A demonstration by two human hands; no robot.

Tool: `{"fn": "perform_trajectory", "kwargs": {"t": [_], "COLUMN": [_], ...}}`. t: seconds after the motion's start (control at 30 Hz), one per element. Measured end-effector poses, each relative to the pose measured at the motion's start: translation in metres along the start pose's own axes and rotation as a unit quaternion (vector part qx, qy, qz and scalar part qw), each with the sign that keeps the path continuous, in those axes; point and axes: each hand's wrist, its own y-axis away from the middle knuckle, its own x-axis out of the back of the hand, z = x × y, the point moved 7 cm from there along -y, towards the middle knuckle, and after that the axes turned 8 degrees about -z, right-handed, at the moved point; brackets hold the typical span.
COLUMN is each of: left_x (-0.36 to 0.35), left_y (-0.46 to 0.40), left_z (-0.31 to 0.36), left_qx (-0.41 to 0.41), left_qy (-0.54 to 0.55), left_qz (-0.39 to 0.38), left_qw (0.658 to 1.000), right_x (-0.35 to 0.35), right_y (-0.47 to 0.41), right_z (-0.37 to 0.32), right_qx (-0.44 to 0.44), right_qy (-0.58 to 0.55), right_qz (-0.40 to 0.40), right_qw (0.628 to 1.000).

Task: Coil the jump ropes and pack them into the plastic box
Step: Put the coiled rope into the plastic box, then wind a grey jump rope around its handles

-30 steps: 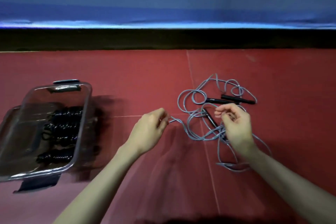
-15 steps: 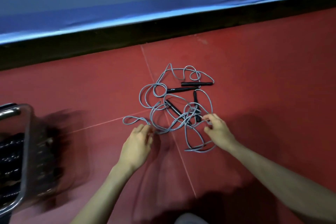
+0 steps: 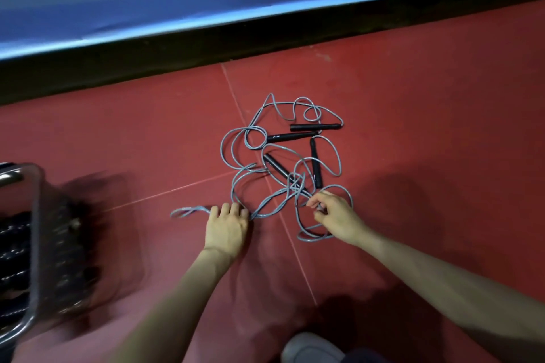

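While both hands work at the near edge of a tangle of grey jump ropes (image 3: 283, 183), the pile lies on a red floor mat (image 3: 413, 127), a little way out from a dark wall base. The left hand (image 3: 227, 228) lies knuckles up on the mat with its fingers curled over a doubled length of cord, whose looped end (image 3: 188, 211) sticks out to the left of it. The right hand (image 3: 336, 219) pinches a strand between thumb and fingertips at the lower right of the pile. Four black handles (image 3: 314, 127) lie among the loops, two side by side at the far end and two crossing nearer the middle.

At the left edge, blurred, stands a clear plastic box (image 3: 34, 233) with dark coiled ropes already inside; it is well apart from the tangle.

Judging by its loose, springy curves, the cord looks thin, light and smooth, flexible yet inclined to hold its bends, so it will probably snag on itself rather than pull free cleanly. The stiff handles seem the surest places to take hold: finding one pair and drawing the cord out from there should separate one rope before coiling.

One handle carries a small pale logo mark near its narrow end; it cannot be read. No other writing shows. A grey shoe tip (image 3: 309, 348) sits at the bottom edge.
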Motion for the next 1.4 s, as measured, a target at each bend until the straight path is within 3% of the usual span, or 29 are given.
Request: {"fn": "perform_trajectory", "kwargs": {"t": [0.1, 0.23, 0.4, 0.57, 0.77, 0.87, 0.97, 1.07, 1.17, 1.27, 1.4], "left_x": [0.000, 0.036, 0.133, 0.259, 0.391, 0.468, 0.533, 0.570, 0.585, 0.579, 0.548], "left_y": [0.012, 0.031, 0.062, 0.100, 0.129, 0.154, 0.189, 0.227, 0.259, 0.279, 0.288], "left_z": [-0.016, -0.046, -0.067, -0.084, -0.090, -0.082, -0.088, -0.104, -0.119, -0.131, -0.143], "left_qx": [-0.007, 0.014, 0.012, 0.024, -0.005, -0.039, -0.064, -0.065, -0.071, -0.053, 0.045], "left_qy": [0.010, 0.157, 0.401, 0.461, 0.533, 0.551, 0.573, 0.595, 0.621, 0.620, 0.564], "left_qz": [-0.001, 0.046, 0.180, 0.264, 0.337, 0.376, 0.423, 0.461, 0.481, 0.493, 0.506], "left_qw": [1.000, 0.986, 0.898, 0.847, 0.776, 0.744, 0.699, 0.655, 0.615, 0.608, 0.651], "right_x": [0.003, 0.015, 0.046, 0.120, 0.156, 0.176, 0.210, 0.246, 0.276, 0.305, 0.342], "right_y": [0.001, -0.004, 0.000, 0.012, 0.025, 0.040, 0.064, 0.077, 0.096, 0.126, 0.159], "right_z": [-0.006, -0.027, -0.074, -0.157, -0.266, -0.311, -0.346, -0.356, -0.364, -0.380, -0.409], "right_qx": [0.017, 0.043, 0.039, 0.065, 0.187, 0.236, 0.278, 0.245, 0.237, 0.243, 0.263], "right_qy": [0.008, -0.002, -0.017, -0.061, 0.001, -0.057, -0.154, -0.168, -0.224, -0.271, -0.276], "right_qz": [0.009, 0.025, 0.038, 0.133, 0.009, 0.003, 0.066, 0.147, 0.134, 0.142, 0.207], "right_qw": [1.000, 0.999, 0.998, 0.987, 0.982, 0.970, 0.946, 0.943, 0.936, 0.921, 0.901]}}
